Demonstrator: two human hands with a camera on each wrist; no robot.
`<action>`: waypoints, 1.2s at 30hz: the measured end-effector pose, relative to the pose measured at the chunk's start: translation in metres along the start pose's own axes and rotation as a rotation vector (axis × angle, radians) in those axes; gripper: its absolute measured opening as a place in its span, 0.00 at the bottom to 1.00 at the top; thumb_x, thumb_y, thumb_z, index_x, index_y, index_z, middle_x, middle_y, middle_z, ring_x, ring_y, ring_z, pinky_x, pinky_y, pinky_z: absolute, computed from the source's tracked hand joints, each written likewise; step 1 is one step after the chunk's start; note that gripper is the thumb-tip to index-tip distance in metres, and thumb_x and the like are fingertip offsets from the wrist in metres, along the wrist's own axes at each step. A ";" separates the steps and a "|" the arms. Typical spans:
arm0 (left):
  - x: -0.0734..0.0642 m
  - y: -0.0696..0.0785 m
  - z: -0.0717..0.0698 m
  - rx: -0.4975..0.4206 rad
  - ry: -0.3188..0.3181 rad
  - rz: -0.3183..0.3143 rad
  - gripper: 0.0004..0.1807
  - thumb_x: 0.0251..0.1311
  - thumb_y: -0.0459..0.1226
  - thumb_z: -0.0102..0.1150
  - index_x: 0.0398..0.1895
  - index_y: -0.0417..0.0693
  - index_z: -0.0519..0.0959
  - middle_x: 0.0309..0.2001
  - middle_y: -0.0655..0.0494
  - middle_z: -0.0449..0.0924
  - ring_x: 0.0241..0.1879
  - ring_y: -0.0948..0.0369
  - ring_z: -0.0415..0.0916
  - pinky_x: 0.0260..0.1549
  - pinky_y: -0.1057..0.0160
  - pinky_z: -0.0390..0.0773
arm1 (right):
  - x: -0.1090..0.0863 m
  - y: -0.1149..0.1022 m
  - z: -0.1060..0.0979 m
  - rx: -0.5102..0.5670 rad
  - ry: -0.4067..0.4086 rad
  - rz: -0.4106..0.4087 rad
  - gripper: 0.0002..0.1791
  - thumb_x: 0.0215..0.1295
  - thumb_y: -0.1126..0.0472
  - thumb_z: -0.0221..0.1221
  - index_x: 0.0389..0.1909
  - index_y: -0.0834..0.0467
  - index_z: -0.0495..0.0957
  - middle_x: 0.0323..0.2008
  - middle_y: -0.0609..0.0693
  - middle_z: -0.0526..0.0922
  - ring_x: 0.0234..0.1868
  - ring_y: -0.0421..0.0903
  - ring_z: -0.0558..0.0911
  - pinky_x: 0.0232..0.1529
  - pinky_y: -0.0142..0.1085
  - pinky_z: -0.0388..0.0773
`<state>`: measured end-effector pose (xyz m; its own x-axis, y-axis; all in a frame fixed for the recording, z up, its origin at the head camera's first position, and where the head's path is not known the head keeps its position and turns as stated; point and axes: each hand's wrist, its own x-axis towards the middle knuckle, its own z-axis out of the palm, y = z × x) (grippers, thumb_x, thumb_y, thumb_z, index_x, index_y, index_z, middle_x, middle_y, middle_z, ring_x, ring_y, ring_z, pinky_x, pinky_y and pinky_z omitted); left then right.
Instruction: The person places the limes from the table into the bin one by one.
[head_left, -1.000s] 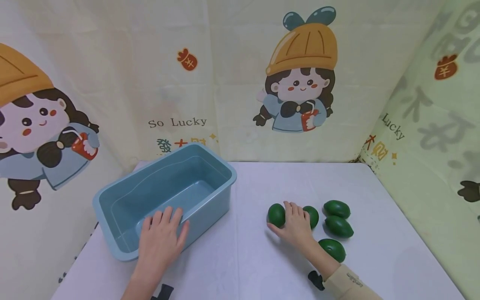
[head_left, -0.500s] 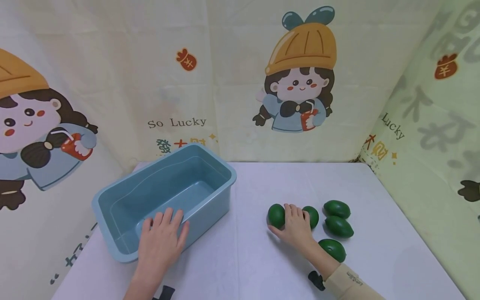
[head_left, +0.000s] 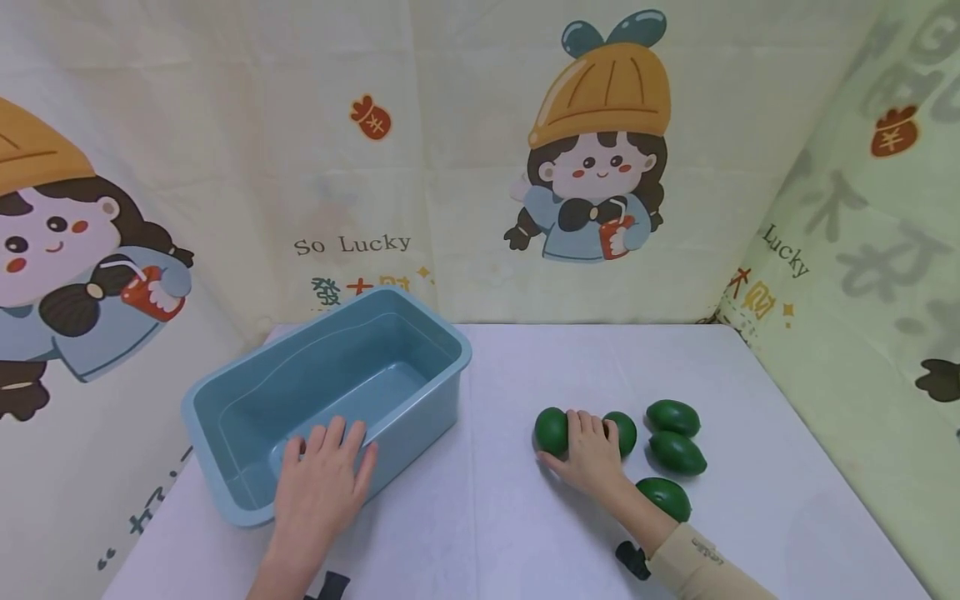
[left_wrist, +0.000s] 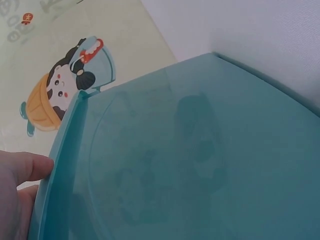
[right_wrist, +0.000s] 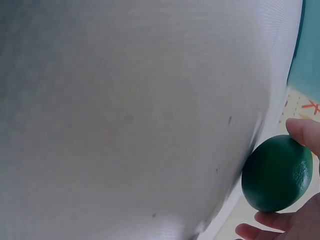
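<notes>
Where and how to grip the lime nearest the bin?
I'd pinch the lime across opposite rounded flanks, thumb against fingers, coming from the near side, as the right hand does. Its smooth oval bulges between them; thumb room is toward the bin, since another lime sits to the right.

Smooth plastic bin [head_left: 420, 429], glossy fruits [head_left: 551, 431]

Soft, even light covers the white cloth-covered bench [head_left: 510, 500], shadows faint; the rectangular blue plastic bin [head_left: 420, 437] glints inside. Right-wrist view: dim, hazy.
</notes>
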<state>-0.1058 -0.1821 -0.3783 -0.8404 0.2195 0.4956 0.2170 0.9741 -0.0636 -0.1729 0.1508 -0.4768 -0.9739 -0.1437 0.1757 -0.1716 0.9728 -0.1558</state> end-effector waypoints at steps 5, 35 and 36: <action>0.000 -0.001 0.001 -0.002 0.019 0.013 0.19 0.63 0.50 0.31 0.31 0.46 0.66 0.25 0.53 0.57 0.27 0.53 0.57 0.33 0.52 0.59 | 0.000 -0.001 0.000 -0.003 0.007 -0.004 0.45 0.47 0.36 0.60 0.55 0.68 0.65 0.50 0.62 0.71 0.53 0.59 0.68 0.54 0.56 0.54; -0.003 0.002 0.001 0.013 -0.009 0.007 0.14 0.60 0.47 0.39 0.33 0.46 0.67 0.27 0.53 0.58 0.29 0.53 0.58 0.32 0.53 0.58 | 0.001 -0.001 -0.002 0.032 0.023 -0.003 0.43 0.48 0.38 0.61 0.55 0.66 0.64 0.48 0.61 0.72 0.52 0.58 0.69 0.55 0.57 0.53; -0.003 0.002 0.001 0.013 -0.015 0.006 0.14 0.60 0.47 0.39 0.33 0.47 0.67 0.27 0.53 0.58 0.29 0.53 0.58 0.32 0.53 0.58 | 0.001 -0.002 -0.002 0.033 0.029 -0.006 0.43 0.48 0.37 0.60 0.55 0.65 0.64 0.48 0.61 0.72 0.51 0.58 0.69 0.55 0.57 0.52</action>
<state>-0.1033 -0.1804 -0.3807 -0.8463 0.2259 0.4824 0.2155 0.9734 -0.0776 -0.1736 0.1494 -0.4741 -0.9682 -0.1432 0.2050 -0.1823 0.9654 -0.1867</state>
